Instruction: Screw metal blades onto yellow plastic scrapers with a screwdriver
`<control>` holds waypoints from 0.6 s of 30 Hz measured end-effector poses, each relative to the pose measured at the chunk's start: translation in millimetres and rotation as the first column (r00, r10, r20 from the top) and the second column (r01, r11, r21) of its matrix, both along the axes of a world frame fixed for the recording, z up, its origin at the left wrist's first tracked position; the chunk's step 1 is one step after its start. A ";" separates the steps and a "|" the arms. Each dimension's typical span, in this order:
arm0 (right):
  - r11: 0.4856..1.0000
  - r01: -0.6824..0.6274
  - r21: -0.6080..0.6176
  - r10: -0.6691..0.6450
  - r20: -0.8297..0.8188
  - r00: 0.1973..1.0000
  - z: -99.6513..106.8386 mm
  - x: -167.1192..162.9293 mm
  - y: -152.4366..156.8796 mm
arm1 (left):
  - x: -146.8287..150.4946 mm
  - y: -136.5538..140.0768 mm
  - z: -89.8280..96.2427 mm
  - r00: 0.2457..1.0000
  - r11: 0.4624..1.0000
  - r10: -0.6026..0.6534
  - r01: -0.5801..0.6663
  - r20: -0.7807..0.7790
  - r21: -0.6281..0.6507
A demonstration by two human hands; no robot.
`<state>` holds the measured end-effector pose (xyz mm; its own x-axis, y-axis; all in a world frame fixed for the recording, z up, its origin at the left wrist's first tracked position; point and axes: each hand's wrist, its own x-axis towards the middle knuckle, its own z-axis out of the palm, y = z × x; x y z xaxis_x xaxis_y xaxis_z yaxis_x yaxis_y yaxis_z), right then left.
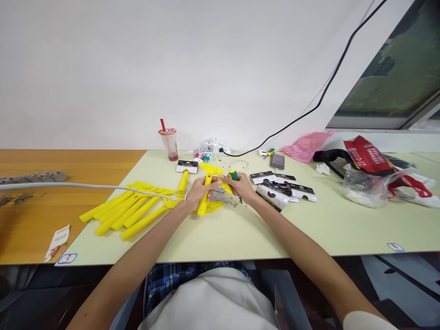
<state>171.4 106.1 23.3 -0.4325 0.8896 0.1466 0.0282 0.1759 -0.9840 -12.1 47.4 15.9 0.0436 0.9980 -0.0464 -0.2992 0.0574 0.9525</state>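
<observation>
My left hand (196, 192) is closed around a yellow plastic scraper (202, 207), its broad head pointing away from me and its handle toward me. In my right hand (244, 188) is a screwdriver (233, 174) with a green and yellow handle; its shaft points down past the palm. The fingers of that hand also touch the right end of the scraper's head. Small metal pieces (233, 201) lie on the table beneath the hands. To the left rests a pile of similar yellow scrapers (137, 208), and a single one (183, 181) lies behind it.
Black and white packaging cards (275, 195) lie right of my hands. A drink cup (170, 145) stands at the back near a power strip (208, 146). A white cable (103, 185) crosses in front at left. Bags (369, 158) crowd the right side.
</observation>
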 end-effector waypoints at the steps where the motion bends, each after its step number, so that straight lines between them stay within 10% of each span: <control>1: 1.000 0.008 0.008 -0.008 0.015 1.000 -1.1 -0.5 0.7 | -0.4 0.2 1.3 1.000 1.000 0.022 -0.022 0.008 0.010; 9: 0.915 -0.015 0.404 -0.196 0.475 0.858 -13.6 8.7 24.1 | -25.6 4.1 25.1 0.946 0.973 0.150 -0.192 0.286 0.125; 18: 0.888 -0.203 0.412 -0.207 0.753 0.624 -27.1 0.8 22.6 | -22.8 2.9 23.6 0.949 0.980 0.126 -0.164 0.291 0.113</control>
